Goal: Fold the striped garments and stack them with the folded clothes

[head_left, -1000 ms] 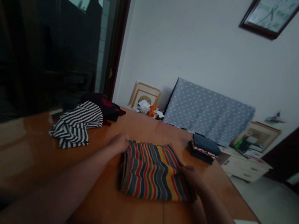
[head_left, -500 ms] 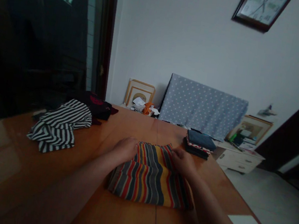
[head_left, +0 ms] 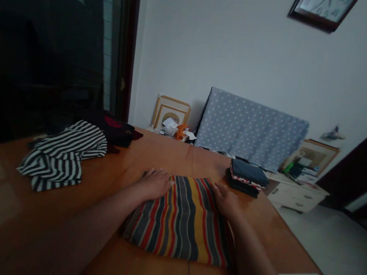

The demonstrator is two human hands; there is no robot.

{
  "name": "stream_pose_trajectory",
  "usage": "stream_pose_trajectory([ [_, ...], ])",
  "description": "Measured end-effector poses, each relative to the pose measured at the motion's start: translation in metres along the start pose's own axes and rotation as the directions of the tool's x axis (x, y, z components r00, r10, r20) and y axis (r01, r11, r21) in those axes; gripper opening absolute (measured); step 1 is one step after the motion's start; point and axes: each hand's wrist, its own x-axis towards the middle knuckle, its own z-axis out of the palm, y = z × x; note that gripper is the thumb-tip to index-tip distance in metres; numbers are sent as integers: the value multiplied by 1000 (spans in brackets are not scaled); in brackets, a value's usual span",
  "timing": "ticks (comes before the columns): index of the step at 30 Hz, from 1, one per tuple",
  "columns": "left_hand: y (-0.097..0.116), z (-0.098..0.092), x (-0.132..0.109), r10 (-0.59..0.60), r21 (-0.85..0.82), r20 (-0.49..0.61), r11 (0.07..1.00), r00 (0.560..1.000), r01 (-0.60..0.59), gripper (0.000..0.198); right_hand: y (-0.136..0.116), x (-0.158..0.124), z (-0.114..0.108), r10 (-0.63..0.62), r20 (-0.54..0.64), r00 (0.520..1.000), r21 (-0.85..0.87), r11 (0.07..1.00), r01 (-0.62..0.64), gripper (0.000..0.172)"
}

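Observation:
A folded cloth with red, yellow, grey and dark stripes (head_left: pixel 182 220) lies flat on the wooden table (head_left: pixel 167 158) in front of me. My left hand (head_left: pixel 155 184) rests palm down on its far left corner, fingers stretched out. My right hand (head_left: pixel 226 199) lies flat on its far right corner, fingers also out. Neither hand grips anything.
A crumpled black-and-white striped garment (head_left: pixel 61 153) lies at the left, with a dark garment (head_left: pixel 113 128) behind it. A small stack of folded clothes (head_left: pixel 246 176) sits at the table's right edge. A polka-dot covered board (head_left: pixel 252 130), picture frames (head_left: pixel 170 111) and a low white cabinet (head_left: pixel 297 195) stand behind.
My right hand moved from the cloth's near right edge to its far right corner. Both hands opened from gripping to lying flat, and the cloth now lies smoother.

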Motion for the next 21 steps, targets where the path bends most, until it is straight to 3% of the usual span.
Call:
stream_pose_trajectory([
  [4,9,8,1,37,-18,42,999,998,-36,70,-2,2,9,-121,89,989,-98,987,130,58],
  [7,7,17,-2,45,-12,104,999,994,-44,82,2,2,18,-73,226,971,-190,975,117,65],
  [11,1,20,-3,69,-55,124,997,990,-63,84,11,3,20,-16,255,967,-230,970,77,67],
  [14,-6,11,0,80,-173,57,982,995,-69,75,18,4,13,5,165,986,-171,985,23,60],
  [16,-14,0,-2,70,-273,-65,958,995,-85,64,22,4,4,52,66,996,-113,993,-45,59],
  [18,-24,-11,-8,3,-361,-194,930,981,-74,55,26,3,-7,89,-22,996,-61,994,-90,62],
  [21,-39,-22,-26,-128,-465,-282,885,951,-19,44,22,-1,-20,60,-168,984,40,998,-54,64],
])
